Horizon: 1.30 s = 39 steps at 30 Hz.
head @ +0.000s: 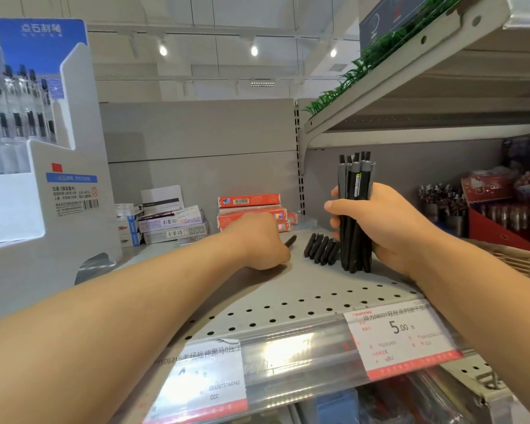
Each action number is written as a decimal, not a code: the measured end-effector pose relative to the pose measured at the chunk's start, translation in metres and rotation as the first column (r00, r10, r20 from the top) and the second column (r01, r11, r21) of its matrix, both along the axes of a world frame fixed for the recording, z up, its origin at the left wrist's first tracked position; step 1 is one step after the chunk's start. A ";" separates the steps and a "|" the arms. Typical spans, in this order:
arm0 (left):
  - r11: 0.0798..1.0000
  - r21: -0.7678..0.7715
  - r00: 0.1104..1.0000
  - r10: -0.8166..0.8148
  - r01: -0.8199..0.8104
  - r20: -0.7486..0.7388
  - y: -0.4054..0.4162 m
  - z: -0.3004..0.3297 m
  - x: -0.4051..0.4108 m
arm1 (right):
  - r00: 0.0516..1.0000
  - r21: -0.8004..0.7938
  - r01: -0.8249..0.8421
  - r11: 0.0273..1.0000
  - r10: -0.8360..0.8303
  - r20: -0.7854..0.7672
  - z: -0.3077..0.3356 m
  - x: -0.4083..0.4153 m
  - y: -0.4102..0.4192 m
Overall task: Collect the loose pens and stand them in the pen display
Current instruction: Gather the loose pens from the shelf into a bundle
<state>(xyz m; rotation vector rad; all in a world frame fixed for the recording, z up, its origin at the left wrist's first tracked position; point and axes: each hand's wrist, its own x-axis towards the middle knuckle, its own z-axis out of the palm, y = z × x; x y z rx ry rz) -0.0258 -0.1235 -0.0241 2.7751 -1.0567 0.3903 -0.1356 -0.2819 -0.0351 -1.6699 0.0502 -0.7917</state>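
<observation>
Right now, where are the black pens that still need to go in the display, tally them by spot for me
Bundle of pens gripped upright in the right hand: 1 bundle; the single pens in it cannot be counted.
Loose pens lying on the shelf: 5.
Pen pinched by the left hand: 1.
Total: 6 separate pens plus the bundle.

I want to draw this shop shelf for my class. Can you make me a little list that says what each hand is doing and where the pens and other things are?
left hand: curled round a single black pen lying on the shelf
right hand: grips a bundle of black pens upright, their lower ends on the shelf
loose pens: a few lying side by side between the hands
shelf: grey metal with holes
pen display: white stand at far left
boxes: stacked at the back
</observation>
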 end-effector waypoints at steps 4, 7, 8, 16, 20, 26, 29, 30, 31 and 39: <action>0.940 -0.336 0.973 -0.128 0.058 -0.192 0.005 0.005 -0.002 | 1.000 0.044 0.000 0.999 0.000 -0.003 0.002 -0.003 0.001; 0.817 -0.562 0.906 -0.326 0.125 -0.271 0.001 0.008 -0.012 | 1.000 0.119 -0.007 0.993 0.009 -0.017 0.002 -0.002 0.003; 0.790 -0.595 0.882 -0.378 0.149 -0.281 -0.001 0.009 -0.016 | 1.000 0.140 -0.014 0.990 0.016 -0.015 0.003 -0.002 0.003; 0.813 -0.383 0.881 -0.474 0.438 0.002 -0.007 0.000 -0.035 | 0.992 0.079 -0.125 0.989 0.123 0.030 0.001 -0.004 0.009; 0.852 -0.231 0.879 -0.429 0.471 0.208 -0.004 -0.001 -0.033 | 0.989 0.051 -0.149 0.988 0.149 -0.007 0.000 -0.006 0.011; 0.882 -0.136 0.886 -0.423 0.450 0.190 0.003 0.002 -0.035 | 0.990 -0.017 -0.138 0.990 0.138 -0.036 -0.001 -0.010 0.014; 0.865 -0.196 0.883 -0.431 0.463 0.184 0.001 0.005 -0.041 | 0.997 -0.092 -0.066 0.994 0.070 0.039 0.000 -0.016 0.006; 0.857 -0.227 0.884 -0.431 0.463 0.179 -0.001 0.006 -0.044 | 0.996 -0.107 -0.049 0.993 0.057 0.075 0.002 -0.018 -0.001; 0.855 -0.250 0.890 -0.421 0.454 0.175 -0.004 0.008 -0.047 | 0.993 -0.116 -0.049 0.992 0.061 0.103 0.005 -0.022 -0.011; 0.940 -0.098 0.944 -0.321 0.328 0.080 -0.076 0.010 -0.060 | 0.926 -0.871 0.007 0.491 -0.332 -0.180 0.030 -0.040 -0.146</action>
